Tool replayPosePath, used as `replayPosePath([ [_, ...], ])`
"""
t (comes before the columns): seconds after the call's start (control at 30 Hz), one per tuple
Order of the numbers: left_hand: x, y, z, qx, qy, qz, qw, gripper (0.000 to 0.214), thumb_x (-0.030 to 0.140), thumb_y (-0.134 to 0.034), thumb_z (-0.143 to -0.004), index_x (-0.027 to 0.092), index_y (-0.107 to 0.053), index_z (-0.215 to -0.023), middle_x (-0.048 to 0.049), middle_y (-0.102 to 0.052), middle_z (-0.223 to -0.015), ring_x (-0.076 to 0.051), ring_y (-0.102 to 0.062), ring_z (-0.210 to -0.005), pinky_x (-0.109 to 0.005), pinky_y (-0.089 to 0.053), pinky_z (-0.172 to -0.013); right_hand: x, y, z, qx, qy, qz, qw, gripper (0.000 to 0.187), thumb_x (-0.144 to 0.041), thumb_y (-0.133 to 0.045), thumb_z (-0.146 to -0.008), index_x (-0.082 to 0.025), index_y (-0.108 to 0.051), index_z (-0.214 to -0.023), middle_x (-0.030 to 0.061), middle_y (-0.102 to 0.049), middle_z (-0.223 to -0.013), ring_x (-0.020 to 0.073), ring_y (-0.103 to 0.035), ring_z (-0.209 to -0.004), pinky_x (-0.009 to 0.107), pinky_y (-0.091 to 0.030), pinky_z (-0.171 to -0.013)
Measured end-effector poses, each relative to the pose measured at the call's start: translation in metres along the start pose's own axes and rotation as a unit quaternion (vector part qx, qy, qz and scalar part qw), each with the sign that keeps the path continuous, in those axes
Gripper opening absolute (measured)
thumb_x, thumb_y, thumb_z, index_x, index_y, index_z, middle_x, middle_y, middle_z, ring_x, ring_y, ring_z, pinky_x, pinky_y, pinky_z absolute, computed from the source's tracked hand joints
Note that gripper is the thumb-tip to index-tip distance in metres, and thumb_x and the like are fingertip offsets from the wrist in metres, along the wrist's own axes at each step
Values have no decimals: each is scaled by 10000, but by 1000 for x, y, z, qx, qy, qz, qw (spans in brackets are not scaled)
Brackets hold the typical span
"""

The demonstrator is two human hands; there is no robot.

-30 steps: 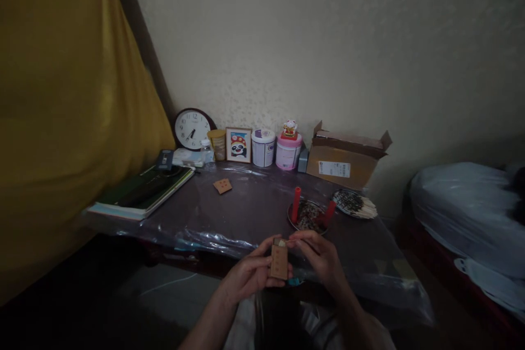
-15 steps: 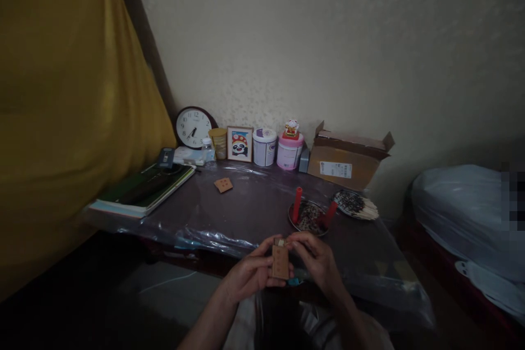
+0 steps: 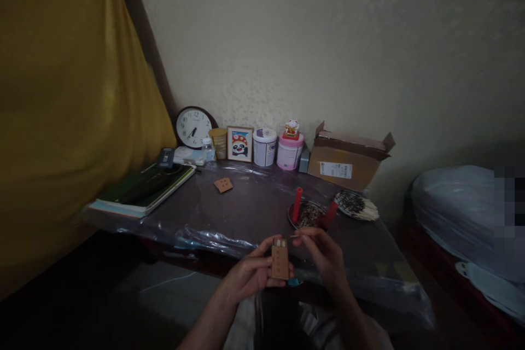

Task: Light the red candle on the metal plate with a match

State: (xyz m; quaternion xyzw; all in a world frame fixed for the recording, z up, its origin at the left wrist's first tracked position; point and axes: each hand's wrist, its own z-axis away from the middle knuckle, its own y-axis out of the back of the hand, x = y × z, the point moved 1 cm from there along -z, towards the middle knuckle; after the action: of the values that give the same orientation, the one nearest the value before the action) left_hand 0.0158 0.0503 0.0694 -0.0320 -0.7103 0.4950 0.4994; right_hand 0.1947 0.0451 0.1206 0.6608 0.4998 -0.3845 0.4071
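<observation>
I see my left hand point(image 3: 250, 273) wrapped around a small brown matchbox point(image 3: 280, 261), fingers curled behind it and the thumb across its front, holding it upright just off the near edge of the tabletop point(image 3: 254, 205). The box's tray is pushed up a little at the top, though the light is too dim for me to make out what lies inside. My right hand point(image 3: 324, 254) sits just right of the matchbox, thumb and forefinger pinched on a thin matchstick point(image 3: 294, 236) whose tip points toward the open top of the box; I cannot tell whether it touches the box. Both forearms are cut off by the bottom of the view. Just beyond the matchbox, on the tabletop, stands a round dish point(image 3: 307, 215) with two red candles point(image 3: 297, 197), its contents a dark speckled blur. Right of the dish lies a bundle of pale sticks point(image 3: 356, 205). Farther back from the matchbox, against the wall, I see a clock point(image 3: 192, 128), a framed picture point(image 3: 240, 144), two tubs point(image 3: 264, 147) and an open cardboard box point(image 3: 348, 158). A small brown card point(image 3: 223, 185) lies well behind and left of the matchbox, near a stack of books point(image 3: 141, 192). The whole tabletop is under clear plastic sheeting.
</observation>
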Motion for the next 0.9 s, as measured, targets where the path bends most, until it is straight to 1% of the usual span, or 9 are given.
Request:
replayPosePath([
  [0.07,0,0,0,3,-1,0,1000,535,183,-447,-848,255,-260,-1344,-145,-671,-1039,-259,-648,-962,-358,-413,-783,0,2,-1,15,-27,-39,999,184,-393,-607,-790,-213,-633,-818,34,-698,-782,185,-675,-715,313,-538,-709],
  [0.13,1,0,1,5,-1,1,1000,540,181,-445,-849,255,-250,-1347,-148,-670,-1044,-261,-646,-969,-359,-409,-787,1,2,-1,11,-42,-62,997,201,-406,-624,-774,-207,-630,-799,45,-694,-845,188,-682,-731,314,-541,-710],
  [0.27,3,-1,1,8,-3,8,1000,544,182,-451,-849,256,-248,-1348,-147,-670,-1035,-273,-643,-976,-371,-400,-797,4,0,-1,-19,-24,-63,998,185,-389,-611,-792,-204,-618,-796,43,-675,-852,191,-677,-773,312,-535,-736],
  [0.37,4,-2,1,6,-10,9,1000,546,184,-456,-846,251,-251,-1348,-152,-666,-1039,-276,-639,-980,-368,-397,-792,9,-1,1,-53,3,-30,998,144,-352,-576,-825,-211,-607,-835,47,-666,-905,188,-664,-820,309,-524,-770],
  [0.5,3,-1,2,1,-20,12,1000,549,179,-480,-831,248,-275,-1337,-151,-661,-1049,-278,-633,-991,-365,-400,-789,15,-1,4,-114,28,50,992,126,-289,-544,-844,-220,-601,-934,58,-648,-1002,195,-625,-951,328,-493,-864],
  [0.67,2,2,2,9,-32,24,999,535,168,-485,-826,260,-311,-1323,-124,-649,-1063,-270,-632,-986,-371,-416,-791,14,-2,7,-150,31,105,983,213,-245,-559,-820,-231,-581,-1032,65,-596,-1133,212,-542,-1100,375,-434,-961],
  [0.83,4,2,3,31,-37,44,998,495,121,-485,-819,283,-396,-1278,-63,-621,-1064,-236,-643,-930,-364,-442,-774,6,-5,10,-178,38,129,975,367,-264,-592,-802,-233,-522,-1161,75,-543,-1234,224,-498,-1161,373,-402,-991],
  [0.9,5,3,4,34,-36,50,998,502,106,-479,-818,280,-394,-1281,-69,-621,-1067,-225,-633,-944,-364,-445,-778,5,-7,11,-188,51,134,972,421,-273,-607,-792,-234,-499,-1197,80,-514,-1273,233,-469,-1194,378,-383,-1008],
])
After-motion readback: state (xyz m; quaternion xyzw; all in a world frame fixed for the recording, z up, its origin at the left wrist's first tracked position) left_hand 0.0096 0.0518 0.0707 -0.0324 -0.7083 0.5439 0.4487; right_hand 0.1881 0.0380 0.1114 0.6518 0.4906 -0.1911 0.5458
